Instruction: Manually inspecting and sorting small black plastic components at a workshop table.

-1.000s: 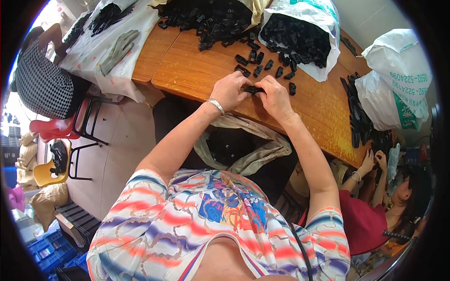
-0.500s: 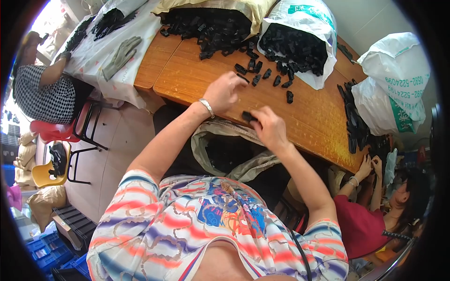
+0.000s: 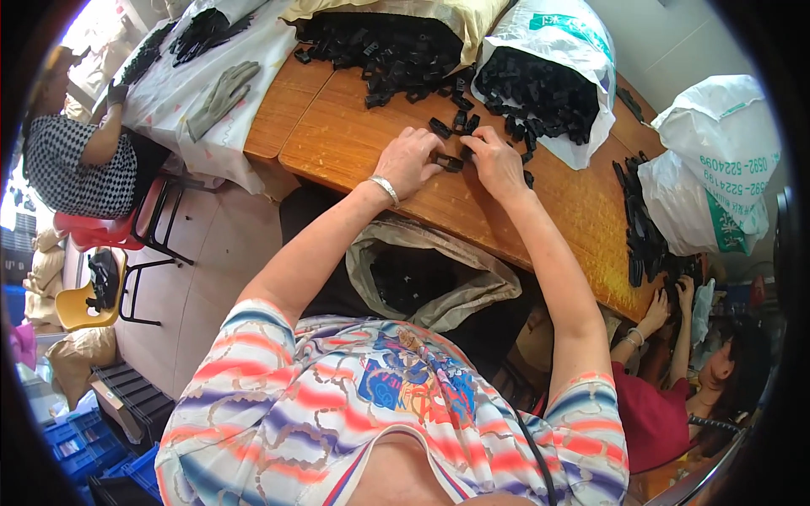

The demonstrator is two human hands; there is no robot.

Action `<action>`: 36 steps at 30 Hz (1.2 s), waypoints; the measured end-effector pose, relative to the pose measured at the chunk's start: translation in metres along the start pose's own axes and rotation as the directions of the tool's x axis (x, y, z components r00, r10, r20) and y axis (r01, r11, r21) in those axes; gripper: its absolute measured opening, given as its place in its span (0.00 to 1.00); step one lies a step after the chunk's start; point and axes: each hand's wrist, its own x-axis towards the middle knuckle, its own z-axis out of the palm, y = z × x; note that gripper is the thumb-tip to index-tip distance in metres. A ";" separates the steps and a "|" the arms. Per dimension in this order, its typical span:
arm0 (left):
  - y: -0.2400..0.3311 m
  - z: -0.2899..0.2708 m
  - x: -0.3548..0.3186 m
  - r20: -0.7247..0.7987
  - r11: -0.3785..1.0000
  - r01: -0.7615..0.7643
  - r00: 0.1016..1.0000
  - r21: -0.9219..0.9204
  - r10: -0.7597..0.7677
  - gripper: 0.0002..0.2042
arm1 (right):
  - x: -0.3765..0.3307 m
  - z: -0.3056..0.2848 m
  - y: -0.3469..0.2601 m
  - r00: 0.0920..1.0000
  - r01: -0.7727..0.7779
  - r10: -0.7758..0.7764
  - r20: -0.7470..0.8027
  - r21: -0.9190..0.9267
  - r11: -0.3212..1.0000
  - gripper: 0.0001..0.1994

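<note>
My left hand (image 3: 408,160) and my right hand (image 3: 496,163) meet over a wooden table (image 3: 337,143), both pinching one small black plastic part (image 3: 448,161) between the fingertips. A silver bracelet sits on my left wrist. Several loose black parts (image 3: 456,125) lie just beyond my fingers. An open white sack of black parts (image 3: 548,93) stands right behind my right hand. A heap of the same parts (image 3: 380,51) spills from a yellowish bag at the back.
An open grey bag (image 3: 430,278) holding black parts hangs below the table edge by my lap. At the right a person in red (image 3: 675,337) handles black parts (image 3: 641,236) beside a white sack (image 3: 717,169). At the left sits a person in a checked top (image 3: 72,160), near chairs (image 3: 93,287).
My right hand was down at the table's near edge half a second ago; it has come back up to meet my left hand on a black part.
</note>
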 end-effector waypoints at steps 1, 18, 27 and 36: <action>-0.001 0.001 0.000 -0.001 1.000 -0.012 1.000 0.006 0.012 0.11 | 0.005 0.003 0.003 1.000 0.013 -0.013 0.000 0.007 1.000 0.10; 0.000 -0.002 0.002 0.018 0.999 0.045 0.999 0.028 -0.046 0.13 | -0.013 -0.010 -0.002 0.963 -0.260 0.239 0.127 0.198 0.945 0.10; -0.005 0.001 0.002 0.043 0.997 0.075 0.996 0.006 -0.075 0.11 | -0.002 -0.006 -0.029 0.991 -0.118 0.105 0.077 0.185 0.976 0.08; -0.006 0.000 0.004 0.033 0.996 0.090 0.995 0.028 -0.091 0.10 | -0.002 0.012 -0.052 0.959 0.179 -0.067 0.276 -0.406 0.896 0.08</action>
